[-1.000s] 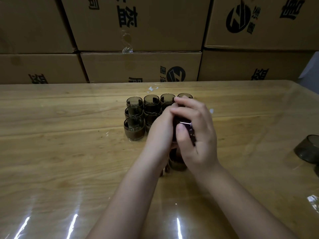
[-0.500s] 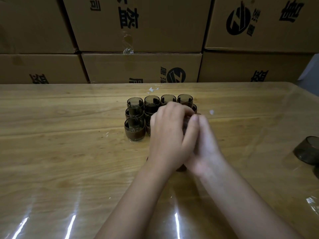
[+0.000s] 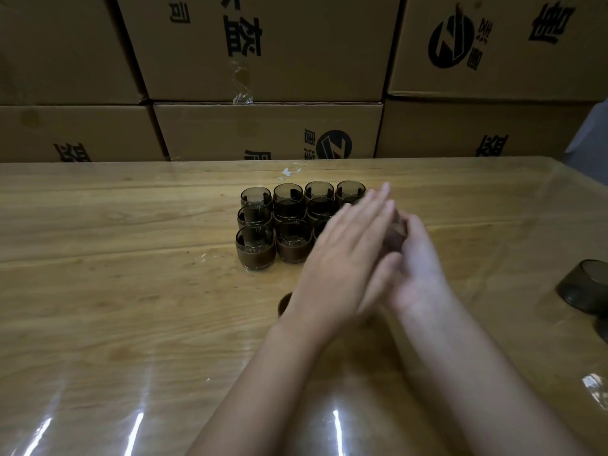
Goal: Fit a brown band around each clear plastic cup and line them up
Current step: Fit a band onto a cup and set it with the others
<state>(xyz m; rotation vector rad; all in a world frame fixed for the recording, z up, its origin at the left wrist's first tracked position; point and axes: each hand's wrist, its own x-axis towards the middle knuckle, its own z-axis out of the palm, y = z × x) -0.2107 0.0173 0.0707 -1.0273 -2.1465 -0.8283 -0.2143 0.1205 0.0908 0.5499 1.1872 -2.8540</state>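
With the left hand flat, fingers straight, against the cup that the right hand holds in a curled grip beside the lined-up cups, a careless push could topple those rows on the bench.

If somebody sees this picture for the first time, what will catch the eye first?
First the two hands in the middle: the left hand lies flat against a cup that the right hand holds, all blurred. Beyond them, to the left, a tight block of banded cups stands on the wooden table. Stacked cardboard boxes with black print fill the background.
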